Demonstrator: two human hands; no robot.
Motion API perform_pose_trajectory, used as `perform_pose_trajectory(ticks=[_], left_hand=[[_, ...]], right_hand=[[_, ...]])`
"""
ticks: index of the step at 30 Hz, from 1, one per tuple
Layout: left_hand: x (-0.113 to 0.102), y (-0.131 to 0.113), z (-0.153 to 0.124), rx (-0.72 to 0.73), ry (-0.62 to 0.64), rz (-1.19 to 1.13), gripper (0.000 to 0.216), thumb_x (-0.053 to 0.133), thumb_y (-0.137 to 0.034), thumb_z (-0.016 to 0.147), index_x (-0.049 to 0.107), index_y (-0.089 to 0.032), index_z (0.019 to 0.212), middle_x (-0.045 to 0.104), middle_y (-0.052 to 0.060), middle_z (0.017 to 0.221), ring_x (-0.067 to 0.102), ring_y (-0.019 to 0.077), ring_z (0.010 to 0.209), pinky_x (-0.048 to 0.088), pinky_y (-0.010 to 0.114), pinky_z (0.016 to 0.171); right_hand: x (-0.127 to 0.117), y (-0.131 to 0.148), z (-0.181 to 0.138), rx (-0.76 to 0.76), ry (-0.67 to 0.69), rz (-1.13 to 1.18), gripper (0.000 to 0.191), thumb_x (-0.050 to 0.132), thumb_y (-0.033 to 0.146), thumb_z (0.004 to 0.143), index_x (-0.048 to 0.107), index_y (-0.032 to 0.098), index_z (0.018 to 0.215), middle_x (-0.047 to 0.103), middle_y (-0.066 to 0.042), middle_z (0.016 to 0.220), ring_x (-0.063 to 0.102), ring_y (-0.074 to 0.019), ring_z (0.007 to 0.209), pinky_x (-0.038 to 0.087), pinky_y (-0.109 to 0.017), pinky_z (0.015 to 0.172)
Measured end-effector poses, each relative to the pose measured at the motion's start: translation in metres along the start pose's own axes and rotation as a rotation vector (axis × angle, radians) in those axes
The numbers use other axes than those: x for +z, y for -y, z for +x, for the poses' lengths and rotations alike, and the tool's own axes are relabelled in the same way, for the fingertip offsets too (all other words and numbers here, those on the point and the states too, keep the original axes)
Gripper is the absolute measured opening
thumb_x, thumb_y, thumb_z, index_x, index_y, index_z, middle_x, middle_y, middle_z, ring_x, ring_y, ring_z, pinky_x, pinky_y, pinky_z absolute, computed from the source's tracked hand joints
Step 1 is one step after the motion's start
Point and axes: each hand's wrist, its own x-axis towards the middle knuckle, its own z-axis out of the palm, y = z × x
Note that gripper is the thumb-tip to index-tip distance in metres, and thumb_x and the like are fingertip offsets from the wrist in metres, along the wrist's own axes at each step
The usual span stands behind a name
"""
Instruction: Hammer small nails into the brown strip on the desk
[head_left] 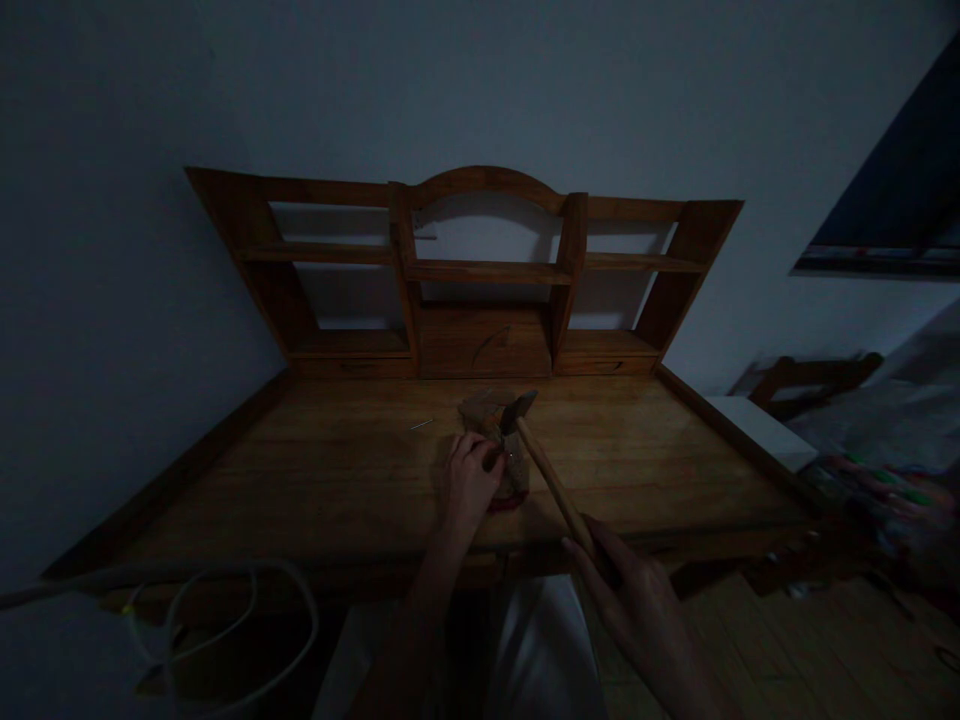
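My right hand (626,580) is wrapped round the wooden handle of a hammer (555,485), close to its lower end. The dark hammer head (517,408) is over a rough brown-grey block-like object (517,465) with a reddish near edge, whose kind I cannot make out in the dim light. Against the left side of that object is my left hand (474,475), its fingers curled and pinched together just below the hammer head. What the fingers hold is too small and dark to name. A thin metal nail-like piece (421,424) lies on the desk to the left.
The wooden desk (337,470) carries a shelf unit (487,270) along its back, against the wall. A white cable (300,600) loops at the lower left. To the right are a white surface (757,430), a wooden chair back (814,380) and heaped plastic-looking items (885,490).
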Motion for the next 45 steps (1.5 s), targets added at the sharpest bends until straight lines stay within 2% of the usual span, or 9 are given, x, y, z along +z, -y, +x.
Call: perform_pose_trajectory(ticks=[3, 10, 23, 31, 37, 39, 41, 43, 45], left_hand=[[0.002, 0.002, 0.0, 0.017, 0.019, 0.012, 0.01, 0.06, -0.024, 0.083, 0.07, -0.023, 0.082, 0.061, 0.003, 0.091, 0.053, 0.0192, 0.093, 0.044, 0.03, 0.08], [0.001, 0.003, 0.001, 0.044, 0.044, 0.006, 0.01, 0.062, -0.022, 0.082, 0.071, -0.023, 0.078, 0.059, 0.003, 0.085, 0.052, 0.0185, 0.088, 0.044, 0.029, 0.074], [0.003, 0.005, 0.001, 0.051, 0.076, -0.006, 0.011, 0.062, -0.02, 0.08, 0.072, -0.023, 0.075, 0.058, 0.003, 0.081, 0.051, 0.0181, 0.086, 0.043, 0.029, 0.073], [0.001, 0.003, 0.002, 0.039, 0.09, -0.014, 0.012, 0.063, -0.02, 0.079, 0.072, -0.024, 0.073, 0.057, 0.004, 0.079, 0.052, 0.0188, 0.085, 0.044, 0.029, 0.073], [0.003, 0.003, 0.001, 0.011, 0.072, 0.001, 0.013, 0.063, -0.025, 0.081, 0.072, -0.024, 0.072, 0.058, 0.004, 0.081, 0.052, 0.0197, 0.09, 0.045, 0.03, 0.075], [0.003, 0.003, 0.0, 0.003, 0.077, -0.002, 0.011, 0.065, -0.027, 0.08, 0.072, -0.023, 0.073, 0.059, 0.004, 0.082, 0.054, 0.0194, 0.09, 0.045, 0.03, 0.075], [-0.001, 0.005, -0.002, -0.01, 0.105, -0.037, 0.007, 0.068, -0.028, 0.079, 0.071, -0.023, 0.077, 0.06, 0.003, 0.084, 0.056, 0.0181, 0.086, 0.046, 0.029, 0.075], [-0.009, 0.012, -0.001, -0.035, 0.133, -0.077, 0.01, 0.069, -0.031, 0.078, 0.071, -0.022, 0.081, 0.062, 0.003, 0.086, 0.057, 0.0172, 0.082, 0.047, 0.028, 0.073], [-0.022, 0.026, 0.004, -0.063, 0.146, -0.088, 0.015, 0.064, -0.034, 0.081, 0.07, -0.02, 0.085, 0.063, 0.005, 0.089, 0.058, 0.0177, 0.083, 0.047, 0.03, 0.077]], right_hand=[[0.003, -0.004, 0.001, -0.021, -0.005, -0.02, 0.04, 0.046, 0.042, 0.093, 0.057, 0.017, 0.123, 0.074, -0.011, 0.101, 0.071, -0.0279, 0.09, 0.056, -0.032, 0.073], [0.007, -0.01, 0.001, -0.015, 0.04, -0.104, 0.041, 0.043, 0.041, 0.094, 0.059, 0.015, 0.121, 0.075, -0.013, 0.088, 0.072, -0.0286, 0.076, 0.056, -0.033, 0.066], [0.003, -0.005, 0.0, -0.005, 0.052, -0.107, 0.043, 0.042, 0.043, 0.095, 0.058, 0.015, 0.123, 0.075, -0.012, 0.089, 0.072, -0.0293, 0.078, 0.054, -0.031, 0.061], [0.005, -0.006, -0.001, -0.004, 0.039, 0.019, 0.042, 0.045, 0.043, 0.093, 0.059, 0.016, 0.123, 0.075, -0.013, 0.091, 0.072, -0.0297, 0.081, 0.055, -0.032, 0.065], [-0.004, -0.004, 0.012, 0.108, -0.013, 0.249, 0.041, 0.05, 0.045, 0.09, 0.063, 0.019, 0.119, 0.072, -0.009, 0.104, 0.068, -0.0258, 0.095, 0.053, -0.031, 0.079], [-0.007, -0.008, 0.025, 0.107, -0.044, 0.333, 0.042, 0.05, 0.046, 0.09, 0.065, 0.017, 0.116, 0.072, -0.008, 0.1, 0.068, -0.0243, 0.091, 0.053, -0.029, 0.076], [-0.007, -0.017, 0.04, 0.114, -0.055, 0.399, 0.043, 0.051, 0.049, 0.088, 0.067, 0.014, 0.109, 0.072, -0.006, 0.086, 0.067, -0.023, 0.083, 0.052, -0.028, 0.072], [-0.004, -0.029, 0.053, 0.175, -0.063, 0.481, 0.044, 0.053, 0.051, 0.086, 0.067, 0.013, 0.103, 0.065, -0.003, 0.065, 0.064, -0.0194, 0.065, 0.049, -0.024, 0.055], [0.002, -0.041, 0.064, 0.219, -0.069, 0.579, 0.043, 0.057, 0.053, 0.084, 0.066, 0.013, 0.098, 0.056, 0.002, 0.055, 0.054, -0.0131, 0.046, 0.039, -0.02, 0.04]])
